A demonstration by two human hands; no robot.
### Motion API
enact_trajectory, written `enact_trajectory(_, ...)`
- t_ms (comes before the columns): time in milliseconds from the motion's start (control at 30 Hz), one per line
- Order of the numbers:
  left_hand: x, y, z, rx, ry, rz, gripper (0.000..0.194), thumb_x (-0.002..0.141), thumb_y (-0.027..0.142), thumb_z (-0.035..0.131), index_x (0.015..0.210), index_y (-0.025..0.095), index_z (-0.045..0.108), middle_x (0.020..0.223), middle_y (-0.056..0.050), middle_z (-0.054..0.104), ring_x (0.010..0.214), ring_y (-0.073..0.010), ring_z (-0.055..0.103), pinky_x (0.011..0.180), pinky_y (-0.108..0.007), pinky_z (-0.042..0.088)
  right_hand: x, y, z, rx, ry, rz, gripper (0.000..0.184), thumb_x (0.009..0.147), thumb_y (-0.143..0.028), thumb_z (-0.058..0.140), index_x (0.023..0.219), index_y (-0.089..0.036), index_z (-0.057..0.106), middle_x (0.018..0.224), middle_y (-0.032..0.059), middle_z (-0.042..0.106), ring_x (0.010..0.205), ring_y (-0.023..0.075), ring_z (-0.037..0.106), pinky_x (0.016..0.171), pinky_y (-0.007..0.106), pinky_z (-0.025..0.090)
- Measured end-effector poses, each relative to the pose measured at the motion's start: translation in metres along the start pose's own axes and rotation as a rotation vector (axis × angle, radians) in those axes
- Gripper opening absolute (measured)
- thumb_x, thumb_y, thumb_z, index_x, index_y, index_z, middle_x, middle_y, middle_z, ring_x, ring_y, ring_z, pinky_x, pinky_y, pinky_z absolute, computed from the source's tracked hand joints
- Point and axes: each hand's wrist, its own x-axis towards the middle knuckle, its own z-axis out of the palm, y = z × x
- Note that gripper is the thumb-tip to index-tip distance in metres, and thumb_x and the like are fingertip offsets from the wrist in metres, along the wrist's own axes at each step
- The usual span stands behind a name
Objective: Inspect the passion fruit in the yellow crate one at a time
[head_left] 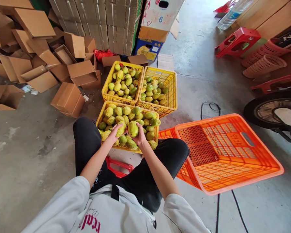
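Brown cardboard boxes (69, 97) lie tumbled over the concrete floor at the left, beside the person's left knee (86, 129). Between the knees sits the front yellow crate (101, 112), well filled with green-yellow fruit; beyond it, the back left crate (118, 99) holds more of the same.

Over the front crate, the left hand (115, 132) has its fingers closed round the left fruit (121, 128), thumb along the near side. Just beside it, the right fruit (133, 128) is in the grip of the right hand (140, 136), whose fingers curl round its outer side; the undersides of both grips are hidden. Whether the two fruits touch cannot be told. Both sit low, close over the heap, which is a sound height: a slip would mean only a short drop.

The skins look lumpy and firm, so a broad, light hold should serve better than pinching, and turning each piece slowly would bring its hidden side into view. Keeping the two slightly apart would spare them knocks.

Further right stand the back right crate (157, 110) and, tilted beside the right knee (177, 149), the orange crate (237, 139).
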Motion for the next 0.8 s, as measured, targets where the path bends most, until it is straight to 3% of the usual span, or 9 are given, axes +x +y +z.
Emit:
enact_trajectory(100,-0.004,0.004,0.004,-0.034,0.072,-0.019,0.034,0.111,0.032,0.098,0.141,0.019,0.092,0.113,-0.015,0.095,0.115,-0.0346,0.095,0.103,-0.041,0.081,0.002,0.000,-0.002,-0.017,-0.013,-0.012,0.023,0.101,-0.051,0.087,0.105,-0.032,0.073,0.086,0.0053,0.084,0.108,0.0377,0.095,0.089,0.052,0.088)
enact_trajectory(267,-0.008,0.011,0.012,-0.075,0.155,-0.044,0.050,0.116,0.041,0.090,0.162,0.020,0.086,0.122,-0.017,0.097,0.113,-0.0356,0.095,0.092,-0.040,0.082,0.004,-0.001,-0.002,-0.073,0.024,-0.059,0.022,0.101,-0.053,0.079,0.100,-0.032,0.077,0.086,0.0071,0.086,0.111,0.0372,0.095,0.088,0.045,0.085)
enact_trajectory(400,-0.011,0.011,0.013,-0.100,0.144,-0.136,0.049,0.126,0.047,0.073,0.165,0.019,0.085,0.128,-0.021,0.096,0.112,-0.0348,0.095,0.086,-0.037,0.080,0.006,-0.001,0.000,-0.044,0.100,-0.062,0.015,0.103,-0.043,0.070,0.100,-0.031,0.078,0.080,0.0055,0.083,0.106,0.0348,0.095,0.090,0.043,0.084)
enact_trajectory(533,-0.013,0.012,0.015,-0.126,0.096,-0.181,0.054,0.127,0.050,0.068,0.170,0.022,0.083,0.136,-0.022,0.096,0.119,-0.0395,0.096,0.094,-0.045,0.083,0.010,-0.002,-0.002,-0.065,0.112,-0.025,0.010,0.096,-0.040,0.075,0.100,-0.031,0.076,0.077,0.0046,0.081,0.097,0.0350,0.094,0.085,0.044,0.084)
enact_trajectory(667,-0.012,0.013,0.013,-0.097,0.099,-0.156,0.051,0.128,0.051,0.067,0.165,0.020,0.085,0.119,-0.019,0.096,0.111,-0.0368,0.096,0.092,-0.043,0.082,0.013,-0.001,-0.007,-0.085,0.059,-0.032,0.026,0.096,-0.053,0.090,0.101,-0.033,0.074,0.076,0.0033,0.080,0.095,0.0373,0.095,0.080,0.048,0.085)
enact_trajectory(800,-0.007,0.009,0.006,-0.046,0.076,-0.092,0.038,0.122,0.052,0.088,0.142,0.019,0.089,0.096,-0.010,0.088,0.081,-0.0250,0.088,0.071,-0.030,0.074,0.012,0.000,-0.007,-0.028,0.076,-0.007,0.040,0.102,-0.068,0.093,0.105,-0.032,0.075,0.086,0.0046,0.085,0.101,0.0367,0.097,0.077,0.048,0.087)
